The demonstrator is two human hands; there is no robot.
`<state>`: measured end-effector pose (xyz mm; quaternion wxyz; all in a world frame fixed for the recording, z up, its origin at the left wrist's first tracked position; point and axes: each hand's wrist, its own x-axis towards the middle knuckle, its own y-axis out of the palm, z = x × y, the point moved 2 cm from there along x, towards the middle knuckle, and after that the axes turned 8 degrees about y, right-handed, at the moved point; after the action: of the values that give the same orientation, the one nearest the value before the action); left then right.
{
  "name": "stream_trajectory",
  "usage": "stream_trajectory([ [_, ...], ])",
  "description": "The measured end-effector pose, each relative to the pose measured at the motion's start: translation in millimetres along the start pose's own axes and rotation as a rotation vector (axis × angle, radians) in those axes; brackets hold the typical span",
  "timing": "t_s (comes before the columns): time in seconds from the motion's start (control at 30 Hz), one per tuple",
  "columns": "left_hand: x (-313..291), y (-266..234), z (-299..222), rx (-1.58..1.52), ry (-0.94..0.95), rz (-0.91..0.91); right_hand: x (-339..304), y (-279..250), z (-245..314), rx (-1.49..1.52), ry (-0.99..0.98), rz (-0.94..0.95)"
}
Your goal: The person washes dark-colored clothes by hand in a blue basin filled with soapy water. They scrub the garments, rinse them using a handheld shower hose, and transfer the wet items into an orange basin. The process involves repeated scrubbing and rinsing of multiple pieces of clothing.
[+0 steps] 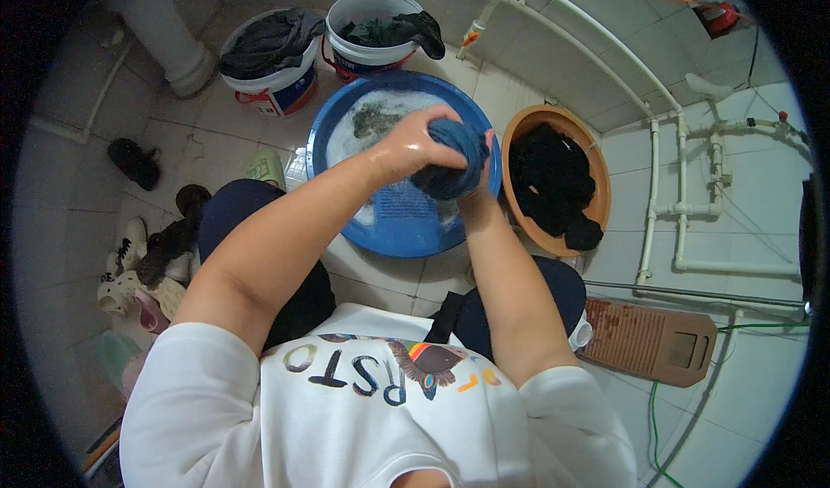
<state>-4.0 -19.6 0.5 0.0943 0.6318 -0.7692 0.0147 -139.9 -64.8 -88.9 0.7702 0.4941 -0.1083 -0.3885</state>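
Observation:
Both of my hands are closed around a wadded dark-blue cloth (462, 155), held above a round blue basin (393, 242). Wet-looking, my left hand (415, 145) wraps the cloth from its left side, thumb across the front. On the opposite side, my right hand (481, 185) presses against it, with most of its fingers hidden behind the bundle. White suds (341, 133) float in the basin, and a dark patch of soaked fabric (374, 121) shows through them at the upper left.
Two white buckets (373, 4) with dark clothes stand behind the basin. To its right is an orange tub (520, 129) of black clothing (553, 177). A brown washboard (650, 339) lies at lower right, below white pipes (653, 203). Several shoes (121, 293) sit at left.

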Motion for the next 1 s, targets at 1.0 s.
stream_trajectory([
  [1.0, -4.6, -20.5, 19.2, -0.393, -0.415, -0.093, -27.5, 156.0, 5.9, -1.792, -0.870, 0.174],
])
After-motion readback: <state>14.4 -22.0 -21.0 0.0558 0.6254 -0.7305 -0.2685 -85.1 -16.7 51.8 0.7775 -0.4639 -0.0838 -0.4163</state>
